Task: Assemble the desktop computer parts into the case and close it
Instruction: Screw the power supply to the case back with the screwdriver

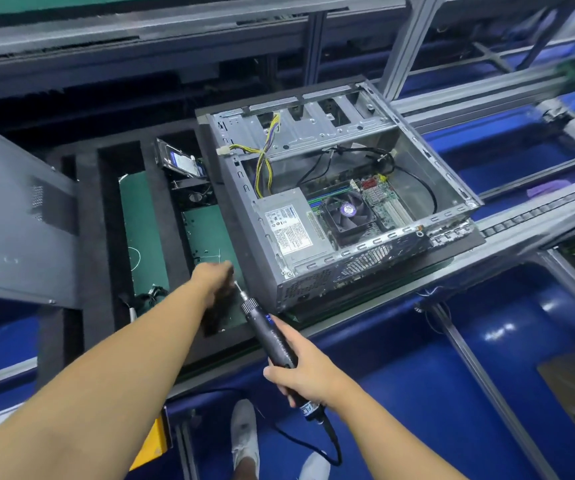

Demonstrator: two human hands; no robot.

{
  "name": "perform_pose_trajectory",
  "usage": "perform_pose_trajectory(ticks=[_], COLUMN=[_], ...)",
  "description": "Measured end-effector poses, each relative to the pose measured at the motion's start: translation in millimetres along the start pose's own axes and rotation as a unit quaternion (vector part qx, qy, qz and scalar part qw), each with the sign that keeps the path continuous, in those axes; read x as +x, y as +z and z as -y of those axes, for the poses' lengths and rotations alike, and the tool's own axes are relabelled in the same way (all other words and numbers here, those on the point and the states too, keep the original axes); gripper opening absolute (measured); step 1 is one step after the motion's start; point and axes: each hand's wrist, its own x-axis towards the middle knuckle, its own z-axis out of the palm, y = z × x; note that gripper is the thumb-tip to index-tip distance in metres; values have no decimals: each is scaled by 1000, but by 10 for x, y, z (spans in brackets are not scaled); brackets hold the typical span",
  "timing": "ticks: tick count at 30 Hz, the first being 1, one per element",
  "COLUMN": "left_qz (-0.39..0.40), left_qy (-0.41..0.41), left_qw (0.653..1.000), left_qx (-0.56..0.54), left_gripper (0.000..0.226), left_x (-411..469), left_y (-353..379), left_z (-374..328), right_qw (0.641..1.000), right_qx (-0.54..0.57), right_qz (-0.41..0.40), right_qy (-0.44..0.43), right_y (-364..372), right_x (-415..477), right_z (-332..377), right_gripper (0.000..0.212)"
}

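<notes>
An assembly-line bench of aluminium profile rails [403, 46] fills the frame, with blue surfaces below it and a black foam tray [92, 220] lying across its left half, green mat [144, 237] showing through the tray's long slots. The open computer case [244, 202] lies on its side in the centre right of the frame, on a dark pad just beside the tray, its open face upward. Inside it, a silver power supply [289, 230] sits in the near-left corner, a black CPU cooler fan [346, 211] just to its right on the green motherboard [383, 202], and a bundle of yellow and black wires [265, 157] runs from the power supply up to the drive bays at the far end. The grey side panel [19, 220] leans at the left edge of the frame, apart from the case. A hard drive [182, 161] stands tilted in a foam slot just left of the case, with a small black fan [194, 195] below it. In the lower centre, the right hand [300, 372] wraps its fingers and thumb round the body of a corded electric screwdriver [272, 337], whose bit points up and left. The left hand [215, 278] reaches over the tray to the bit's tip; it is seen from the back, so I cannot tell whether its fingers pinch anything. Two pale shoes [244, 434] show at the bottom edge.
</notes>
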Motion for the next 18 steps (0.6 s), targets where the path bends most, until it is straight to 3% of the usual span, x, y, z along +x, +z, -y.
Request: perform_pose_trajectory(ticks=[2,4,9,15,18], left_qz=[57,86,144,139,139], left_qy=[-75,-89,-84,-59,-38], left_qw=[961,918,882,862,866], left_qx=[-262,-376,-441,-485,-480], left_gripper=[16,13,11,7,18], left_x=[-114,-243,-609,-919,-1067], left_y=[-60,-109,-107,37,95], left_z=[-77,-135,-116,2,36], right_qw=[1000,1000,1000,999,998], right_qx=[1,2,-12,-9,-15], right_qz=[-3,-7,-20,-28,-32], right_qy=[2,6,-6,-33,-42], right_y=[22,53,101,96,86], right_x=[-1,-14,-86,-247,-353], right_z=[29,59,131,204,228], right_gripper=[84,87,91,84,83])
